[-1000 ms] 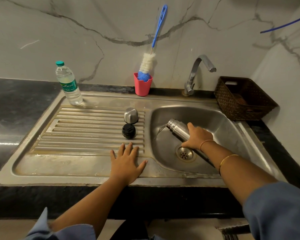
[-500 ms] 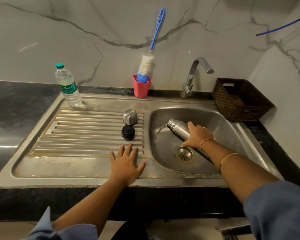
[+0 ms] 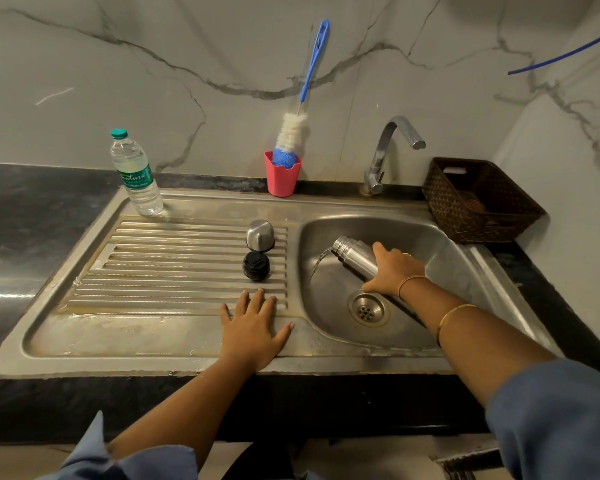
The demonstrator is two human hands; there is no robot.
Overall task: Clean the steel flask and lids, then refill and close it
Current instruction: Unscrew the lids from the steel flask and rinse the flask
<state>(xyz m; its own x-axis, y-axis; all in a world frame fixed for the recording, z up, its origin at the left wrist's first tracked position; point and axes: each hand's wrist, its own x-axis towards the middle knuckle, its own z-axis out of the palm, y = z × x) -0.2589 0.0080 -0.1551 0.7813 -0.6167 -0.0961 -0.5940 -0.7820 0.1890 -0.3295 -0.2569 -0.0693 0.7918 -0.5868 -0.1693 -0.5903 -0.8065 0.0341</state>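
The right hand (image 3: pixel 394 273) is gripping the steel flask (image 3: pixel 355 258) around its body, with the fingers curled over it and the thumb underneath. It is holding the flask tilted inside the sink basin (image 3: pixel 454 268), and the open mouth is pointing toward about 10 o'clock. A stream of water (image 3: pixel 317 265) is running out of the mouth and falling on the basin floor, at 10 o'clock from the drain (image 3: pixel 366 310). Compared with one second ago, the stream is looking somewhat wider, while the flask is staying at nearly the same place and angle. I judge that the person is emptying rinse water, so the flask is probably near the end of its rinsing.

The left hand (image 3: pixel 252 332) is still lying flat on the front edge of the drainboard (image 3: pixel 153 258), with the fingers spread and holding nothing.

The steel lid (image 3: pixel 260 234) and the black inner lid (image 3: pixel 256 266) are standing on the drainboard at 9 o'clock from the flask, close to each other. Nobody is touching them, and whether they are clean I cannot tell.

For the refilling, the water bottle (image 3: pixel 136 174) is waiting at 10 o'clock from the lids with its cap on. The bottle brush (image 3: pixel 293 133) is standing in the red cup (image 3: pixel 282 178) at 12 o'clock from them. The tap (image 3: pixel 388 147) is not running.
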